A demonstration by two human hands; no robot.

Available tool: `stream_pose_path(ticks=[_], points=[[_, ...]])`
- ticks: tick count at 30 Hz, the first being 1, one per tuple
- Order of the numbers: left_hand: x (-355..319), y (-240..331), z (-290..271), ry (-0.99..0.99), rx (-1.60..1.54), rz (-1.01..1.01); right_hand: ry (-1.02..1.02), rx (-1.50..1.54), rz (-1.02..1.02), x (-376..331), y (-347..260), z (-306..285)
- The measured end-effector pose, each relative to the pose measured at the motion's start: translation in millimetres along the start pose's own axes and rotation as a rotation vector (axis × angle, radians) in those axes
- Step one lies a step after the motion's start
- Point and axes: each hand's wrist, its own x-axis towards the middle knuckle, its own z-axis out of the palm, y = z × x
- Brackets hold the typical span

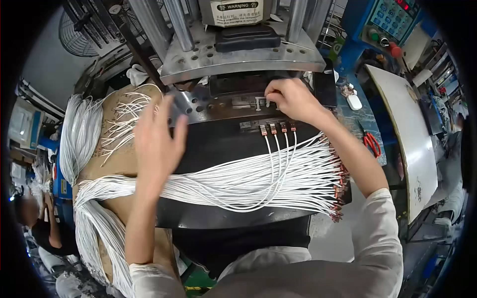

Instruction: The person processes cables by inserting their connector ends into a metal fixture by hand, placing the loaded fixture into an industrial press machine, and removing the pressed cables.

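Cables [248, 184] across the black bench [213, 149], right hand [295, 102] at the mould [242, 102].
In the head view, I see the right thumb and forefinger brought together over the mould, beside small pale pieces [258, 104]; I cannot tell whether they pinch one. The left hand [158, 136] blurs, fingers spread and gripping nothing I can make out; its forearm hides part of the bundle, whose far-left strands drop out at the lower edge. A pale label [236, 12] on the press [238, 67] carries a bold heading, its smaller lines too soft for me to read. The cables' long axis runs left to right, reddish tips rightward; four ends curve up, connectors [274, 129] pointing away from the wearer, toward the press.
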Motion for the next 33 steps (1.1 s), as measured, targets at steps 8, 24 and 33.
stream_pose_path(ticks=[8,24,33], points=[[-48.5,125.3,-5.8,-0.304,-0.550,0.310,0.001,-0.453,-0.341,-68.0,40.8,-33.8],[25.6,124.5,88.7,-0.105,-0.380,0.297,0.201,0.120,0.200,57.1,54.7,-1.3],[65.4,86.2,114.0,-0.252,-0.268,0.198,0.381,0.336,-0.424,108.2,172.2,26.5]])
